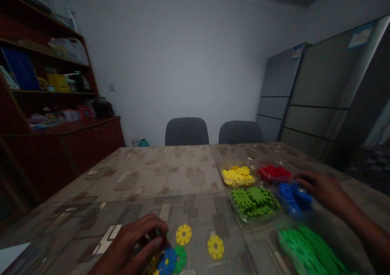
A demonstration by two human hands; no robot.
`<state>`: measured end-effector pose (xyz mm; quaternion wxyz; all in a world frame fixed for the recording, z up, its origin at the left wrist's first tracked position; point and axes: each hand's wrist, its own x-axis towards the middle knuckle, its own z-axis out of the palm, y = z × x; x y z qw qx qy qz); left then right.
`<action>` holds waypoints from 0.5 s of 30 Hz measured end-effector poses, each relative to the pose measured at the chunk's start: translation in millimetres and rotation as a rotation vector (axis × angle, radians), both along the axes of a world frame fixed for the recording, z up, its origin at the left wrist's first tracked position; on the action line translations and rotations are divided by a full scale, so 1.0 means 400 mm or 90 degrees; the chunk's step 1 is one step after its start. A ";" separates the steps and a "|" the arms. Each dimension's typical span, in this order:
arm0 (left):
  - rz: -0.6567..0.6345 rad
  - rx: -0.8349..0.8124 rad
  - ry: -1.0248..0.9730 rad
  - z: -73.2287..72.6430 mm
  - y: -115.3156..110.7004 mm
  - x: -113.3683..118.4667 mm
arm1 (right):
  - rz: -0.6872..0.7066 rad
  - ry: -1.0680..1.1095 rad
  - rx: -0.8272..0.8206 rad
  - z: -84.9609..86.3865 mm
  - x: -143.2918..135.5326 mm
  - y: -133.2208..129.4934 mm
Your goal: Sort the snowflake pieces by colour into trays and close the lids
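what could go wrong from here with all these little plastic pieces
The right hand is close to both the blue pieces and the red pieces, so a bump might spill some. The left hand is curled near a loose-looking yellow disc, and a careless sweep could push it away.

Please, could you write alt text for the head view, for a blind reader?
A person's left hand curls beside colourful notched discs on a patterned table, while the right hand is beside blue pieces. These, and yellow, red and green pieces, sit in clear tubs on the right; two chairs stand behind the table.
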<state>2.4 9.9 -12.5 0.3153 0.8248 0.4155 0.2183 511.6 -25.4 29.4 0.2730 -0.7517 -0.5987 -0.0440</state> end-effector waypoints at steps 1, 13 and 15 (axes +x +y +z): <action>0.011 0.012 0.016 0.004 0.010 -0.011 | 0.001 -0.002 0.005 0.010 -0.013 0.001; 0.024 0.021 0.192 0.008 0.084 -0.099 | 0.521 -0.032 -0.232 -0.080 -0.579 -0.043; 0.003 -0.001 0.199 0.008 0.074 -0.093 | 0.572 -0.071 -0.279 -0.157 -0.636 -0.042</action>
